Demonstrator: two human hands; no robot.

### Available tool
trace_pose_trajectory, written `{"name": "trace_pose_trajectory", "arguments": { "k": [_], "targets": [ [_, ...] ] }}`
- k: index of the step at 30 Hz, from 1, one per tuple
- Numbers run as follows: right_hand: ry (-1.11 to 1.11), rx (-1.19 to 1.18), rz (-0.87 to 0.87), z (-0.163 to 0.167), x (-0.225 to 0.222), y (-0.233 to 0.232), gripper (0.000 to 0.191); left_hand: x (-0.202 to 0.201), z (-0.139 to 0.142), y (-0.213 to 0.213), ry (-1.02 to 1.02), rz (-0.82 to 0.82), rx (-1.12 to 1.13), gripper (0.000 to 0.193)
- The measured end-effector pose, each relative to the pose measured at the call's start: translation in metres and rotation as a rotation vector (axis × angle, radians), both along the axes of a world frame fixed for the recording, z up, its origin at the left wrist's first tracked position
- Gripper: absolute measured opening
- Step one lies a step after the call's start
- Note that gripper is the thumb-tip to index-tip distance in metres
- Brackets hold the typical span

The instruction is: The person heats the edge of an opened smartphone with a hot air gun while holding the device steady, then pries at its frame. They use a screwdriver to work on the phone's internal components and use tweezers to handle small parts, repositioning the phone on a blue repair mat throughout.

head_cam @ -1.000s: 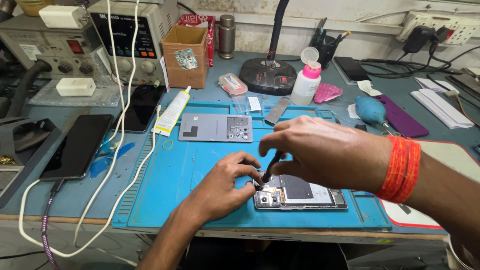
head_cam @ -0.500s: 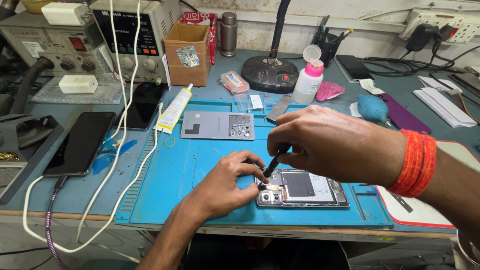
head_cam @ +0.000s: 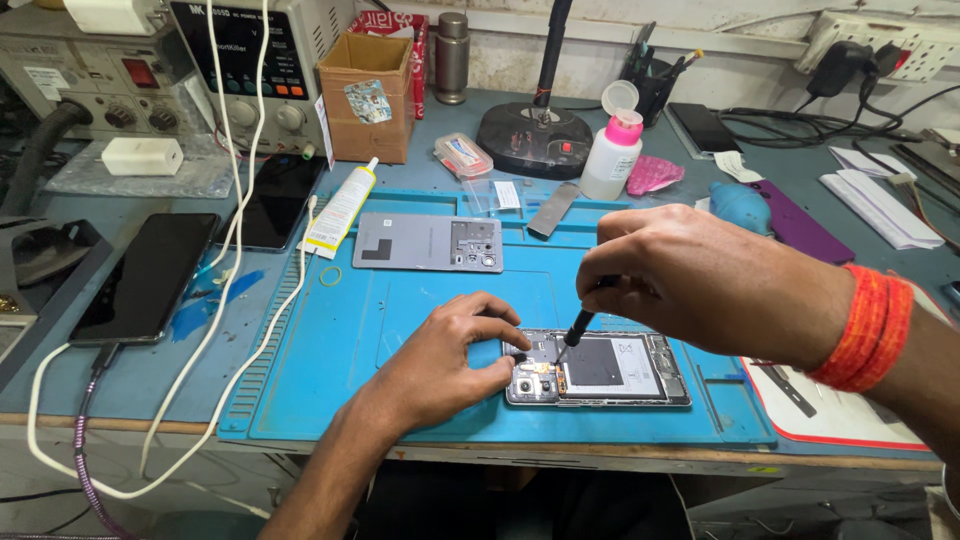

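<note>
Opened phone (head_cam: 610, 370) lies on the blue mat (head_cam: 400, 330) at the bench's near edge. Left hand (head_cam: 450, 355) pinches its end; right hand (head_cam: 700, 275) grips a screwdriver (head_cam: 578, 328), tip on the board.

A blue-grey workbench (head_cam: 150, 385) stands against a pale, dirty wall (head_cam: 720, 12). A white socket strip (head_cam: 900, 40) hangs there. Light is bright.
</note>
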State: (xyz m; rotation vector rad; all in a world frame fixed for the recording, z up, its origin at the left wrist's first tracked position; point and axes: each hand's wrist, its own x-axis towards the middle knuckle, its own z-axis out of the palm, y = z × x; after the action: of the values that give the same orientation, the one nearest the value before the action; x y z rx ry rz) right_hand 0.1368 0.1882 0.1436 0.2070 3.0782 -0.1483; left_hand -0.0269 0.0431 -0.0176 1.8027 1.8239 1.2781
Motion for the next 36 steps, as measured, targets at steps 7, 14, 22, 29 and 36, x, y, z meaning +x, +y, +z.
{"name": "trace_pose_trajectory", "arguments": {
  "k": [7,14,22,29,36],
  "targets": [
    [0.021,-0.097,0.05,-0.004,0.007,-0.008,0.016,-0.001,0.0,0.0,-0.007,0.006,0.009,0.024],
    [0.062,-0.148,0.126,-0.01,0.006,-0.011,0.016,-0.001,0.0,0.0,-0.016,0.008,-0.01,0.024],
    [0.061,-0.132,0.155,-0.011,-0.002,-0.014,0.014,-0.001,-0.001,0.001,-0.001,-0.021,0.057,0.023],
    [0.042,-0.078,0.175,-0.005,-0.01,-0.02,0.016,0.001,-0.001,0.0,-0.051,-0.007,0.092,0.022],
    [-0.333,0.253,-0.109,-0.001,-0.025,-0.036,0.029,-0.003,0.007,-0.006,-0.625,-0.333,0.161,0.059]
  ]
}}
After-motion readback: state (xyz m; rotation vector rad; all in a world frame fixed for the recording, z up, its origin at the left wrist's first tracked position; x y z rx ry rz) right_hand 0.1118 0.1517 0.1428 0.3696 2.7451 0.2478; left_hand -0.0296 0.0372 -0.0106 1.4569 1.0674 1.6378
